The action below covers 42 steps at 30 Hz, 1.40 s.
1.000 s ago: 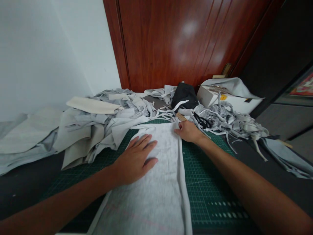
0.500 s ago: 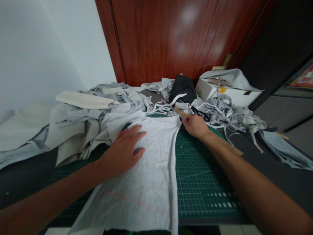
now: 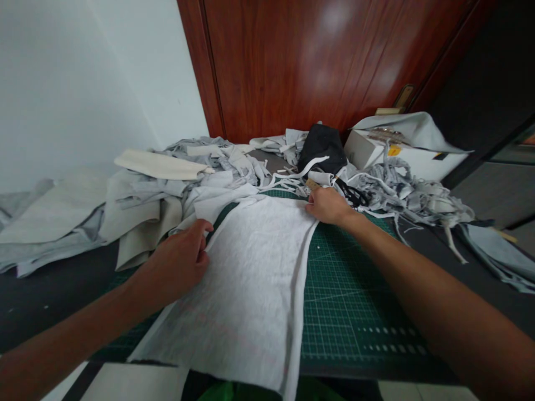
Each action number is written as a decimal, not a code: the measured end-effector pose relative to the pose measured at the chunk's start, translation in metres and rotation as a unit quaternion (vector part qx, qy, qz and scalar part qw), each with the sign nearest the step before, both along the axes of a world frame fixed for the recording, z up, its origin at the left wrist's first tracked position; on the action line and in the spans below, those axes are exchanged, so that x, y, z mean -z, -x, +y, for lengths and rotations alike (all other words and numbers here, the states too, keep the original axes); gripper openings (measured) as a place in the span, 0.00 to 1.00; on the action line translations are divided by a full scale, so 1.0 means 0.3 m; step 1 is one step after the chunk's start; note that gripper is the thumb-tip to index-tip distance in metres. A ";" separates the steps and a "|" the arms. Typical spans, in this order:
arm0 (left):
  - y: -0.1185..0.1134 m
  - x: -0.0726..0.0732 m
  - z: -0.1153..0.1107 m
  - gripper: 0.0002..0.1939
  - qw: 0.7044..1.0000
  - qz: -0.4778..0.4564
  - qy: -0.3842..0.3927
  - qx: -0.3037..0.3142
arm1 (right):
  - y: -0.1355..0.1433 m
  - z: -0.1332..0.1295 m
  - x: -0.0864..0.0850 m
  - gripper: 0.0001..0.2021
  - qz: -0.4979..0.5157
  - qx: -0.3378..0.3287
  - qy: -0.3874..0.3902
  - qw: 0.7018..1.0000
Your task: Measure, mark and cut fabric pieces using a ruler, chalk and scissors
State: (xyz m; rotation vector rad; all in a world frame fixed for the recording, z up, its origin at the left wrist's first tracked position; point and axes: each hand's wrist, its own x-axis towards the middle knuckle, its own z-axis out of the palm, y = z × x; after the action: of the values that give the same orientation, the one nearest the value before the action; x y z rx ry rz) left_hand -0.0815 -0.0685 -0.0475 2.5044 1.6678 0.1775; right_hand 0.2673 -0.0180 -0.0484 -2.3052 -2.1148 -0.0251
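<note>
A light grey fabric piece [image 3: 254, 267] lies over a green cutting mat [image 3: 334, 301], its near end hanging past the table's front edge. At its left edge is my left hand [image 3: 186, 253], fingers curled in and closed on the cloth. My right hand [image 3: 330, 206] pinches the fabric's far right corner. Just beyond those fingers a short end of a wooden ruler [image 3: 311, 184] shows; the rest is hidden behind the hand and forearm. A faint reddish line runs across the lower part of the fabric.
Heaped grey and cream cloth pieces [image 3: 146, 189] cover the left and back of the table. Behind my right hand are a black pouch [image 3: 321, 147], a white box [image 3: 409, 159] and tangled fabric scraps [image 3: 418, 195]. Folded grey cloth [image 3: 497, 253] lies far right.
My left hand has gone from lying flat on the fabric to gripping its left edge. My right hand has shifted onto the far right corner, covering more of the ruler.
</note>
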 end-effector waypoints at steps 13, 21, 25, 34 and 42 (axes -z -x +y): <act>-0.289 0.023 0.189 0.17 0.965 -0.024 -0.149 0.215 | -0.143 -0.397 -0.126 0.06 -0.128 0.060 0.144 0.979; -0.386 0.091 -0.074 0.15 0.947 -0.122 -0.057 0.291 | 0.083 -0.250 -0.042 0.12 0.155 -0.303 -0.103 0.935; -0.330 0.112 -0.093 0.24 0.917 -0.072 -0.061 0.387 | 0.116 -0.194 0.084 0.14 0.156 -0.355 -0.096 0.917; -0.245 0.052 -0.177 0.35 0.909 -0.072 0.020 0.411 | 0.065 -0.365 0.162 0.16 0.025 -0.149 -0.148 0.977; -0.190 0.014 -0.280 0.22 0.897 -0.040 0.081 0.432 | 0.058 -0.432 0.106 0.18 -0.056 -0.032 -0.036 0.997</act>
State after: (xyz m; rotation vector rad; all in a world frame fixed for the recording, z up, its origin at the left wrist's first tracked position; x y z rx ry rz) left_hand -0.0246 -0.1525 -0.0517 2.7683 0.3955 0.0393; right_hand 0.2498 -0.1475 -0.0802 -2.2445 -2.1980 -0.2315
